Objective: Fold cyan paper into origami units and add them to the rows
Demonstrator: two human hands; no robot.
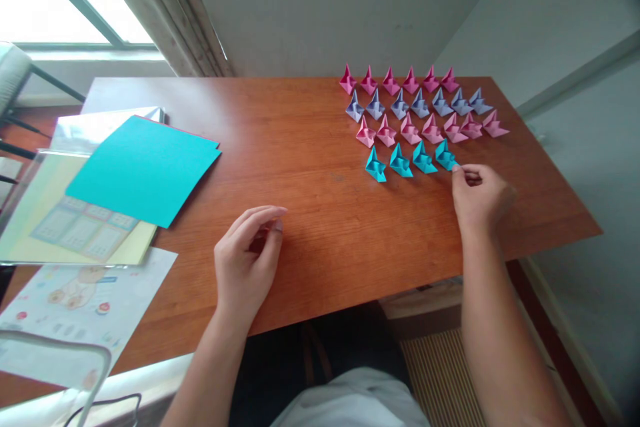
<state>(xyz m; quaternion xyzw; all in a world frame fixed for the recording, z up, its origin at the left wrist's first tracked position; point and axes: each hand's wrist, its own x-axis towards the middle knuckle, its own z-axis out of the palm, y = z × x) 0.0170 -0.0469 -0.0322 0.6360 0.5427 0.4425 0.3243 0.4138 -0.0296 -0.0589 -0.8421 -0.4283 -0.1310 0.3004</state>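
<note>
At the right end of the nearest row, my right hand (481,192) pinches the lower corner of a turquoise origami boat (445,155) between thumb and fingers. The boat stands on the tabletop, its tall point upward. To its left in the same row are three matching turquoise boats, one of them the leftmost boat (375,165). My left hand (249,247) rests over the front part of the table. Its fingers curl loosely toward the thumb, and nothing shows between them.
Behind the turquoise row are rows of pink boats (410,129), lilac boats (399,105) and magenta boats (390,82). Turquoise paper sheets (145,170) overlap a clear folder (20,213) at left. A printed sheet (95,307) and a white metal frame (107,353) are nearer. The wooden table (290,140) meets the wall behind.
</note>
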